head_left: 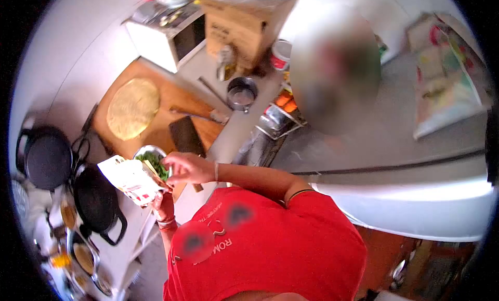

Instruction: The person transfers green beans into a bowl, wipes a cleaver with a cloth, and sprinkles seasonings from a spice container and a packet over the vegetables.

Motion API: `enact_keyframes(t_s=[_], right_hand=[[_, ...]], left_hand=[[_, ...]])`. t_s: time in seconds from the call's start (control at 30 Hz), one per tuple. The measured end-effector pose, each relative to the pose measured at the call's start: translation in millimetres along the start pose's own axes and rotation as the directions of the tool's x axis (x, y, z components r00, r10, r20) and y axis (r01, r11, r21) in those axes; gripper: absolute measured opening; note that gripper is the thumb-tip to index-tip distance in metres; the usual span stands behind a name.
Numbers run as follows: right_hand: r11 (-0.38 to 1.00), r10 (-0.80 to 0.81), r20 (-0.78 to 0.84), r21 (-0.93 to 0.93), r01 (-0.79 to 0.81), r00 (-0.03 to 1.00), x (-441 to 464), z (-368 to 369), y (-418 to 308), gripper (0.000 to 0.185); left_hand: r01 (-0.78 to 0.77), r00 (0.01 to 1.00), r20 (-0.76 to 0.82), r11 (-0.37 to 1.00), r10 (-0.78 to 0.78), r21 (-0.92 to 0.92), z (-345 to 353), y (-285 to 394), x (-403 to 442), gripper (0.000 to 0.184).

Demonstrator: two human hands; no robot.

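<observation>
My left hand is closed around the lower edge of a white printed packet, which is tilted up. My right hand is at the packet's right edge, fingers curled together; whatever they pinch is too small to make out. A pale yellow strip shows by the packet's edge. Just behind the hands, partly covered by them, is a metal bowl of chopped green leaves. Beyond it a round flat sheet of dough lies on a wooden board. A dark, wide-bladed cleaver lies close to my right hand.
A small saucepan stands behind the board, near a cardboard box and a white oven. To the left are two black pans. A wire basket sits right of the counter; a plastic bag lies at far right.
</observation>
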State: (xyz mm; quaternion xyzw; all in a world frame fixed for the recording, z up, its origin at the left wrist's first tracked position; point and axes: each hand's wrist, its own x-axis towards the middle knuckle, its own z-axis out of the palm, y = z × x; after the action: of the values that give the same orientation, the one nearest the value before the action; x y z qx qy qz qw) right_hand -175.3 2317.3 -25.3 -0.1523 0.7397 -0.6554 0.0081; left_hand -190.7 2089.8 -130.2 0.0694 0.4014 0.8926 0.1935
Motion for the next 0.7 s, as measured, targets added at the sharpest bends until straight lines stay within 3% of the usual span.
enact_keyframes(t_s=[0.03, 0.13, 0.17, 0.23, 0.27, 0.3, 0.37, 0.43, 0.5, 0.57, 0.6, 0.63, 0.67, 0.7], right_hand=[[0.998, 0.023, 0.000, -0.060, -0.023, 1.000, 4.0, -1.1, -26.7, 0.048], [0.947, -0.211, -0.189, -0.285, 0.152, 0.959, 3.9, -1.6, -37.3, 0.044], [0.947, -0.148, -0.229, -0.312, 0.072, 0.962, 0.0, -8.1, -41.3, 0.042], [0.932, -0.023, -0.309, -0.352, -0.092, 0.951, -11.4, -24.1, -54.0, 0.038], [0.919, 0.010, -0.337, -0.368, -0.141, 0.941, -17.1, -32.4, -62.8, 0.037], [0.917, 0.011, -0.374, -0.366, -0.158, 0.927, -21.2, -41.1, -63.5, 0.036], [0.915, 0.017, -0.444, -0.356, -0.193, 0.896, -30.1, -61.4, -57.4, 0.037], [0.797, -0.195, -0.581, -0.563, -0.217, 0.790, -41.0, -90.9, -61.4, 0.037], [0.772, -0.242, -0.702, -0.557, -0.306, 0.669, -52.3, -133.1, -77.3, 0.038], [0.738, -0.184, -0.824, -0.476, -0.478, 0.536, -68.2, -181.7, -106.4, 0.037], [0.745, -0.293, -0.819, -0.519, -0.419, 0.493, -74.9, -206.9, -120.8, 0.038], [0.618, -0.320, -0.865, -0.501, -0.606, 0.387, -81.0, -230.4, -137.7, 0.038], [0.640, -0.388, -0.869, -0.493, -0.589, 0.306, -86.2, -265.2, -137.0, 0.040], [0.438, -0.324, -0.881, -0.463, -0.771, 0.345, -93.1, -289.1, -159.8, 0.039]], left_hand=[[0.004, 1.000, -0.015, 1.000, -0.005, -0.015, 10.6, -1.9, 3.4, 0.047], [0.192, 0.970, 0.160, 0.981, -0.184, -0.037, 17.1, -18.5, 20.4, 0.043], [0.225, 0.954, 0.217, 0.973, -0.209, -0.052, 40.1, -16.4, 23.9, 0.033], [0.349, 0.900, 0.292, 0.936, -0.323, -0.040, 48.1, -29.6, 38.3, 0.033], [0.384, 0.864, 0.377, 0.921, -0.334, -0.064, 52.5, -37.1, 44.5, 0.036], [0.389, 0.873, 0.345, 0.919, -0.346, -0.062, 63.6, -40.8, 48.3, 0.041], [0.431, 0.838, 0.431, 0.891, -0.336, -0.143, 95.9, -43.3, 59.4, 0.047], [0.472, 0.804, 0.449, 0.878, -0.391, -0.080, 113.7, -39.1, 65.9, 0.056], [0.478, 0.785, 0.442, 0.878, -0.434, 0.014, 112.4, -38.9, 69.4, 0.056], [0.499, 0.779, 0.419, 0.866, -0.467, 0.038, 94.5, -42.4, 70.0, 0.055], [0.518, 0.779, 0.380, 0.853, -0.499, 0.060, 89.8, -36.8, 66.2, 0.052], [0.536, 0.779, 0.338, 0.840, -0.529, 0.080, 86.0, -29.5, 62.0, 0.049], [0.533, 0.785, 0.336, 0.844, -0.520, 0.060, 79.5, -25.9, 60.0, 0.046], [0.530, 0.792, 0.334, 0.847, -0.511, 0.040, 71.9, -22.8, 58.5, 0.044]])
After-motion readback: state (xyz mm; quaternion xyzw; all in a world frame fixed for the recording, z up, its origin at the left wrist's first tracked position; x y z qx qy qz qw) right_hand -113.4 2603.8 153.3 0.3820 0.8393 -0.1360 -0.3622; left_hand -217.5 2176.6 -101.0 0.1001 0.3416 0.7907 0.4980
